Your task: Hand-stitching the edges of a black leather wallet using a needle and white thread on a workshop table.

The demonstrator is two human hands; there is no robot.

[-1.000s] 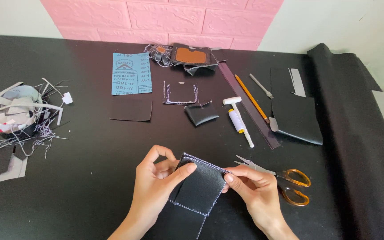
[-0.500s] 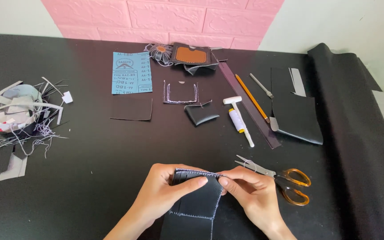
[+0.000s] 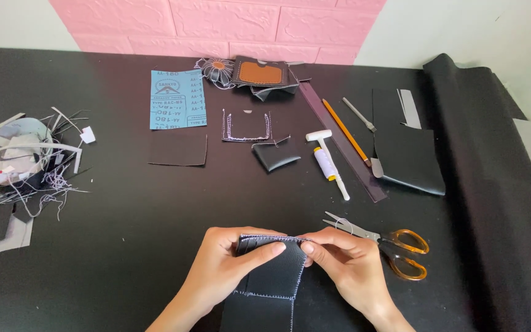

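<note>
The fingers (image 3: 271, 249) of the left hand (image 3: 219, 276) close on the top left of a black leather wallet piece with white stitched seams (image 3: 271, 276), thumb pressed flat on its front face, while the right hand (image 3: 351, 270) pinches the upper right corner of the same piece between thumb and forefinger, so both hands hold it together. The piece sits near the front edge of the black desk (image 3: 124, 215), about midway along it, raised slightly with its stitched top edge level between the two hands and its lower part running out of view. Just beside the right hand, toward the right edge, lie scissors with orange handles (image 3: 394, 246), blades pointing left. Farther back, near the middle of the desk, rest a small folded black leather pocket (image 3: 276, 155), a flat black piece outlined in white stitches (image 3: 246, 126), a white spool of thread on a white holder (image 3: 327, 161) and a square black leather patch (image 3: 178, 149). A blue sheet of sandpaper (image 3: 178, 98) lies toward the back edge, with a brown and black leather card holder (image 3: 260, 74) beside it. At the left edge sits a heap of leather trimmings and loose threads (image 3: 23, 160).
</note>
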